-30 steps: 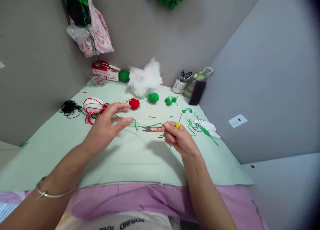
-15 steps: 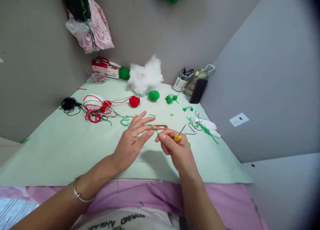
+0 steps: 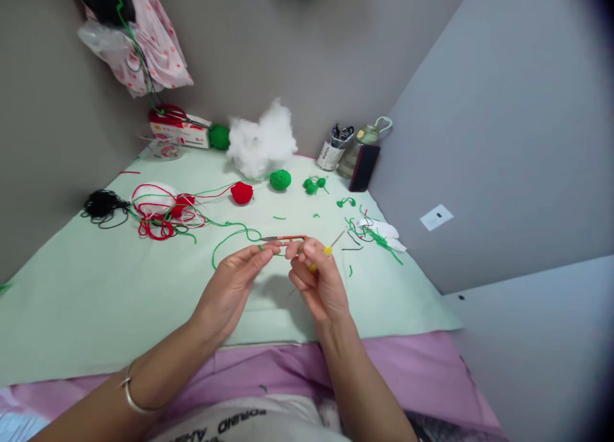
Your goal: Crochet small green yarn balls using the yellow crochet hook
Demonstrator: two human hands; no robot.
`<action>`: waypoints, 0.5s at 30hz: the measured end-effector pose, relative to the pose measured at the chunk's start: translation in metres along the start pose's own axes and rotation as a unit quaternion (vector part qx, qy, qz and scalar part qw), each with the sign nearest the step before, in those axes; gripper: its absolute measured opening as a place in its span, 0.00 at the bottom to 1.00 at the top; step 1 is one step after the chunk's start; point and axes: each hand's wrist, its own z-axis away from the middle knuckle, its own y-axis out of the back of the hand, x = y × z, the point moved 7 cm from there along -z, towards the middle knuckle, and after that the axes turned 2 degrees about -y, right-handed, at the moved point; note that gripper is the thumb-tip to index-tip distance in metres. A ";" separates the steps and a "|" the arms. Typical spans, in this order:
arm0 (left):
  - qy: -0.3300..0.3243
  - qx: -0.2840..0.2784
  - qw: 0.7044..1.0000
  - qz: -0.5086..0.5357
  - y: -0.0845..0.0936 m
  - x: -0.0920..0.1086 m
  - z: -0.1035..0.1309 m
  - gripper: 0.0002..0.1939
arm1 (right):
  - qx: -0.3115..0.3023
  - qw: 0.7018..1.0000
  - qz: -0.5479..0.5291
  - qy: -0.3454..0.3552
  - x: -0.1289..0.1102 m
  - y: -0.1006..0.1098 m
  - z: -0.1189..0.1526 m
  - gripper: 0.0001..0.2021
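My left hand [image 3: 230,288] has its fingertips pressed together on a strand of green yarn [image 3: 217,245], which loops back across the table to the left. Close beside it, my right hand [image 3: 323,285] is closed around a crochet hook with a yellow handle [image 3: 327,251]; its thin metal shaft points up and right. A short length of green yarn spans the gap between both sets of fingertips. Just beyond the fingers lie orange-handled thread snips [image 3: 283,239], partly hidden by my hands.
Behind to the left are tangled red and white yarn [image 3: 156,199] and black yarn [image 3: 103,205]. Farther back sit a red ball [image 3: 242,193], a green ball [image 3: 281,180] and white stuffing [image 3: 263,141]. A phone [image 3: 364,168] leans against a bottle; yarn scraps [image 3: 384,238] lie right.
My left hand has gone from spread fingers to a pinch on the green yarn. The right hand keeps the crochet hook. The view has shifted, and more of the snips shows.
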 end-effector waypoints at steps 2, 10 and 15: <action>-0.051 0.008 0.995 -0.079 0.003 0.007 -0.001 0.10 | 0.004 1.000 0.002 -0.022 0.004 0.003 -0.001 0.14; -0.276 -0.048 0.911 -0.303 -0.007 0.046 0.006 0.02 | -0.027 0.987 0.122 -0.101 0.018 0.009 0.003 0.14; -0.175 -0.092 0.931 -0.305 -0.005 0.036 -0.003 0.08 | -0.032 0.979 0.187 -0.081 0.017 0.011 0.003 0.13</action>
